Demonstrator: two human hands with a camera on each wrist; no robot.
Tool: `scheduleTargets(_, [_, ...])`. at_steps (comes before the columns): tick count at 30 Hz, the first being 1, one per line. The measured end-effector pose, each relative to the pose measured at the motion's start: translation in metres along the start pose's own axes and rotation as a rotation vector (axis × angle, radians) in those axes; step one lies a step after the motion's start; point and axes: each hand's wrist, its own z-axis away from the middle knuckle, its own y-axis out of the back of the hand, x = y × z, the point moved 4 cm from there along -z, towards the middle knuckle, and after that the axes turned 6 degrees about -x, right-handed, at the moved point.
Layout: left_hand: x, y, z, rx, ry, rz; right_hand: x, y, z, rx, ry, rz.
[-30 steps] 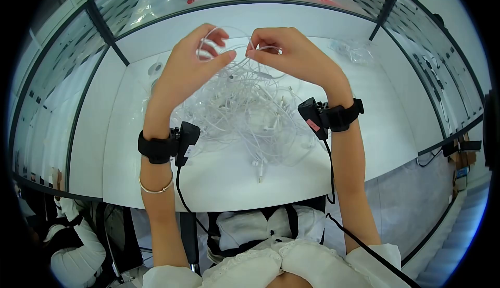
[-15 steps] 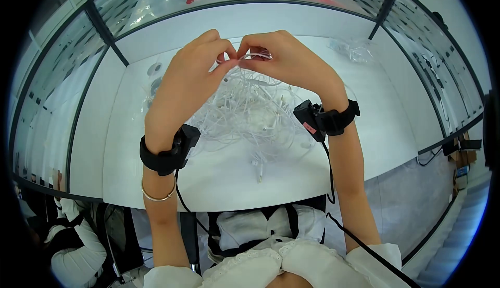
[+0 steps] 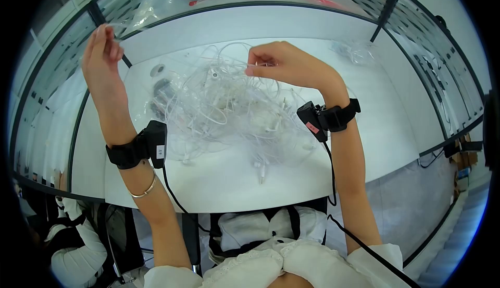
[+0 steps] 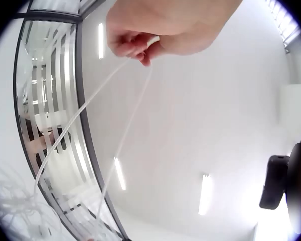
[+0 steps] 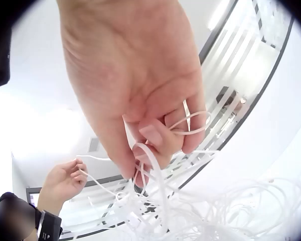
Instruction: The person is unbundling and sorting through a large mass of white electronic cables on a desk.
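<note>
A tangled heap of thin white cables (image 3: 229, 113) covers the middle of the table. My left hand (image 3: 105, 64) is raised at the far left, pinching a white cable (image 4: 67, 125); two strands run down from its fingertips in the left wrist view. Over the back of the heap, my right hand (image 3: 294, 65) pinches white cable between thumb and fingers. In the right wrist view, a cable loop (image 5: 193, 131) passes between its curled fingers, and more strands hang below the fingertips into the heap. A white plug (image 3: 262, 176) sticks out of the heap toward the front edge.
Low white panels with a glass screen (image 3: 250, 4) surround the white table (image 3: 219, 194). A clear plastic bag (image 3: 357, 53) lies at the back right. Left of the heap are a round grommet (image 3: 157, 70) and a dark item in clear plastic (image 3: 162, 93). Another person (image 3: 78, 246) is at lower left.
Both hands were together over the back of the heap, fingertips meeting. My left hand has swung up and far left, drawing a cable with it; the right has stayed nearly in place.
</note>
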Motion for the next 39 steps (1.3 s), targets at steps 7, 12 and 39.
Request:
scheduleTargets(7, [-0.018, 0.032, -0.006, 0.071, 0.153, 0.298, 0.049, -0.012, -0.01, -0.17, -0.111, -0.03])
scheduleTargets(12, [-0.004, 0.015, -0.002, 0.027, 0.128, 0.357, 0.062, -0.01, -0.01, -0.188, -0.141, 0.021])
scheduleTargets(39, [0.032, -0.055, 0.034, -0.259, 0.126, 0.132, -0.054, -0.015, 0.0, 0.129, 0.374, -0.362])
